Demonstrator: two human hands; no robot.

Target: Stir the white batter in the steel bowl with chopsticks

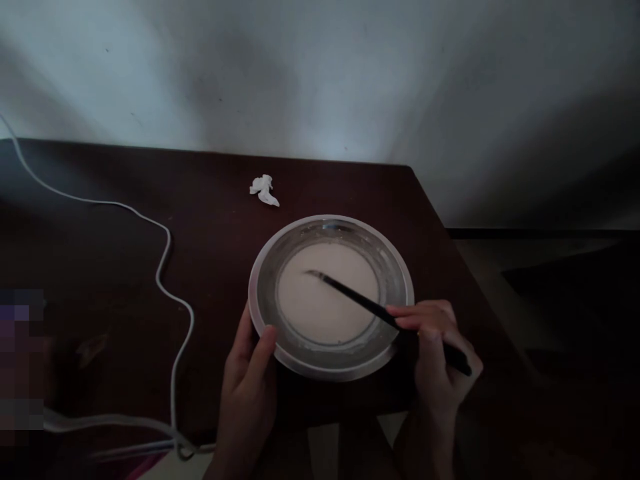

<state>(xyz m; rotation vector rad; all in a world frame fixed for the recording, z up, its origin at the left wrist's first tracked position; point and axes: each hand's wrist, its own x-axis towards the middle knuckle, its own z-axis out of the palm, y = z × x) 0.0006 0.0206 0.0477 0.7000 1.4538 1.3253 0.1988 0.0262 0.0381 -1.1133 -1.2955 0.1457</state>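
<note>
A round metal bowl point(395, 273) sits on a dark brown table point(210, 267), holding a pale, smooth batter-like liquid point(320, 300). My left hand point(247, 380) grips the bowl's near-left rim, thumb hooked over the edge. My right hand point(437, 353) is closed around a dark, thin utensil point(360, 300), held like a pen at the bowl's right side. The utensil slants up-left, and its tip rests in the liquid near the bowl's middle.
A crumpled white tissue point(263, 189) lies behind the bowl. A white cable point(165, 267) snakes across the table's left half down to the near edge. A pale wall point(320, 73) stands behind the table. The table's right edge drops off beyond the bowl.
</note>
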